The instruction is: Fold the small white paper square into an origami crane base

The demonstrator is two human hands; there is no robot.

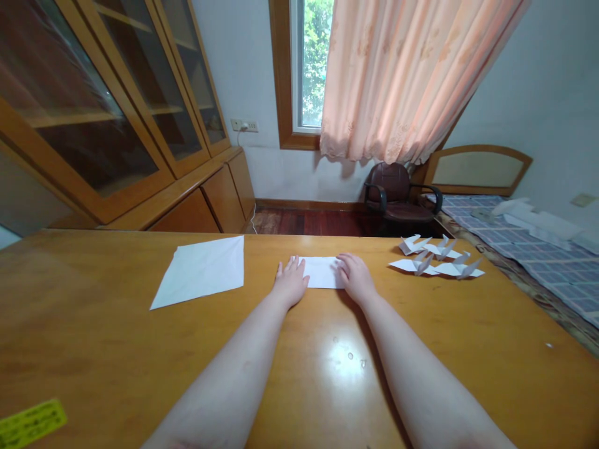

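A white paper rectangle [322,272] lies flat on the wooden table [93,362], in front of the person and between the two hands. The left hand [290,282] rests on its left end with the palm side down and the fingers stretched, not closed around anything. The right hand [355,275] is at the other end, and its fingers are bent down over the edge of the paper; I cannot tell whether they pinch it or only press. It seems that both ends are held so that the paper stays straight and does not slide. The rectangle is longer from side to side than it is deep, plain and without print; its long sides look rather even, while its short ends are partly hidden under the hands. Well apart on the left, a larger white sheet [206,271] lies with one corner pointing to the near left, perhaps put there to leave the middle free. To the right of the right hand, four paper cranes [440,252] stand close together near the far edge, probably grouped to be out of the way. A yellow label [32,424] is on the near left corner. Behind the table is an office chair [395,190].
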